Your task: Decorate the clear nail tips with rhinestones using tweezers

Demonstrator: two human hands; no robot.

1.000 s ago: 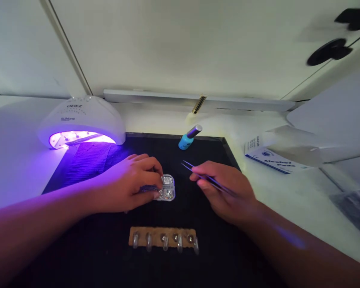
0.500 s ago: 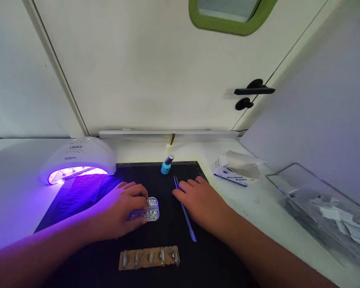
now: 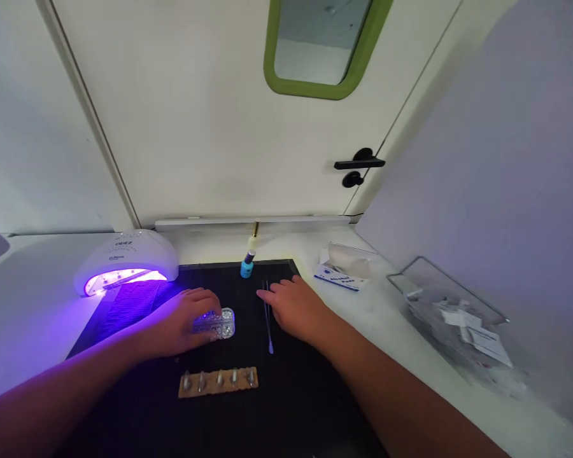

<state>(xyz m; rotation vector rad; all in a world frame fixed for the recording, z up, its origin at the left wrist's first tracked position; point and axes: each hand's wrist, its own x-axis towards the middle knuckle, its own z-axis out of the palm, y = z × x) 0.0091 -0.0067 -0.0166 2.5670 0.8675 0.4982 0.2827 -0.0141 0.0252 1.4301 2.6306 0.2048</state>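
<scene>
My left hand (image 3: 184, 320) is closed over a clear compartment case (image 3: 227, 323) of small sparkling stones, its fingers covering the left part. On the black mat (image 3: 296, 394), my right hand (image 3: 293, 306) has its fingers across a pair of slim tweezers (image 3: 268, 327). The tweezers' points face away from me and their broad pale end faces me. Nearer to me lies a brown strip (image 3: 212, 383) carrying several clear nail-tip-like pieces. Beyond the hands stands a blue nail polish bottle (image 3: 246, 268) with a silvery cap.
At the left a white nail lamp (image 3: 128, 254) glows purple over a textured cloth (image 3: 131, 304). A gold-capped bottle (image 3: 253, 236) stands behind the mat. To the right are an opened alcohol pads box (image 3: 342, 272) and a wire-rimmed bin (image 3: 424, 305) with a bag and scraps.
The view has shifted, tilting upward and showing more of the green-framed window. The tweezers under my right hand have turned to lie straighter. My left hand stays on the case.
</scene>
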